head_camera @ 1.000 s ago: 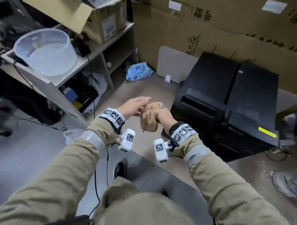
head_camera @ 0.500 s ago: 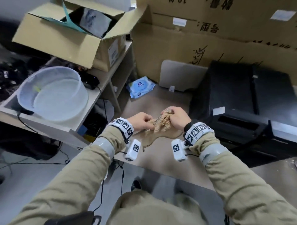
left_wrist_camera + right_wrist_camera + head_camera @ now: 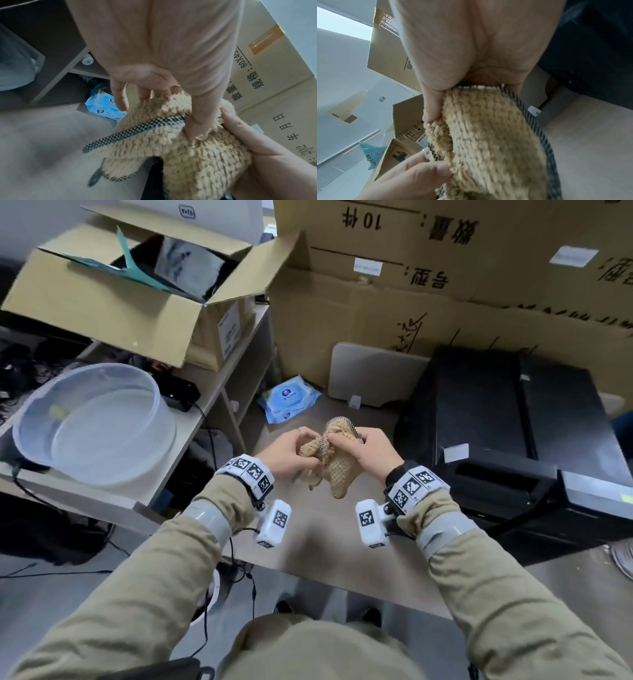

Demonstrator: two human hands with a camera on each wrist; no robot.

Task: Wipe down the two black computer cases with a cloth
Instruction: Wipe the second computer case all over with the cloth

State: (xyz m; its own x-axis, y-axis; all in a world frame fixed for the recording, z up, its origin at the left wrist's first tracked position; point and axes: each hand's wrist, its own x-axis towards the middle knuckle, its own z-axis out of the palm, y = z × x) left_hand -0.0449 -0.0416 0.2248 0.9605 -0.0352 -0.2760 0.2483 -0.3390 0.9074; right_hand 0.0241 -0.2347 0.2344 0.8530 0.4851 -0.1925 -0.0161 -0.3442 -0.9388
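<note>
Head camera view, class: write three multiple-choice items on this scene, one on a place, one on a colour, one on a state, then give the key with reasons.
1. Where does the pack of wet wipes lie?
A. on the floor beside the shelf unit
B. inside the clear plastic tub
C. on top of a computer case

2. What colour is the cloth?
A. blue
B. tan
C. white

3. How is the cloth held?
A. by the left hand alone
B. draped over a case, unheld
C. by both hands

Key:
1 A, the pack lies flat on the floor beside the shelf leg.
2 B, its fluffy pile is tan with a dark checked edge.
3 C, the left hand and right hand both grip it in the air.
</note>
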